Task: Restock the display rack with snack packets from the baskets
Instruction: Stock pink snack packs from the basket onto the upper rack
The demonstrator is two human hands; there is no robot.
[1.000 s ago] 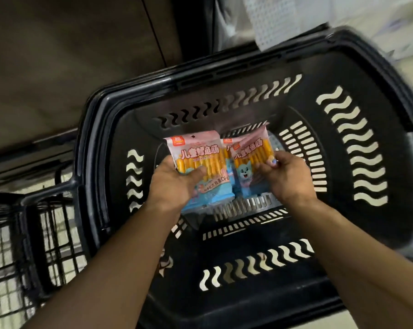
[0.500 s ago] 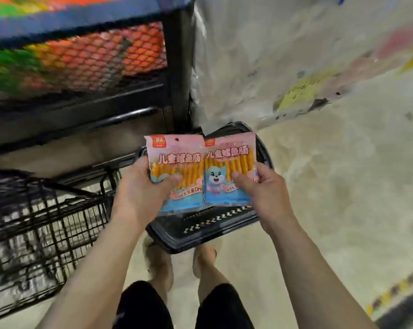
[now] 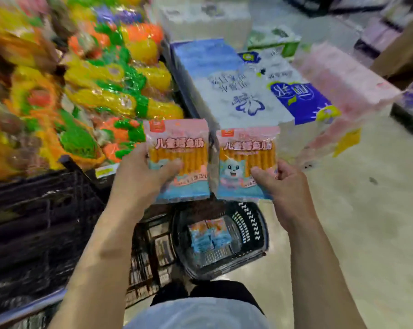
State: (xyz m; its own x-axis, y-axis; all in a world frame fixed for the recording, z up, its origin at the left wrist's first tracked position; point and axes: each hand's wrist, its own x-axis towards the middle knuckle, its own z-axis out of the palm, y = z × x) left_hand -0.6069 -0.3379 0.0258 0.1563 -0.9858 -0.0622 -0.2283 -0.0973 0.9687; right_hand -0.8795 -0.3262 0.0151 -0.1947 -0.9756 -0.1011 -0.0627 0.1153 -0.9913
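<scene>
Clamping the left packet [image 3: 177, 150] in the left grip [image 3: 141, 179], thumb across its front, and pinching the right packet [image 3: 247, 153] by its lower corner in the right grip [image 3: 282, 186], holding both side by side above the basket [image 3: 256, 225]. Judging it wise to be keeping both flat and label-forward, swinging left toward the display rack [image 3: 41, 205] and seeking a gap among the heaped bright packs [image 3: 101, 96]. Leaving more packets [image 3: 208, 236] lying in the basket on the floor below. Losing the rack's stock to blur; hiding the fingers behind each packet, and any free slot.
</scene>
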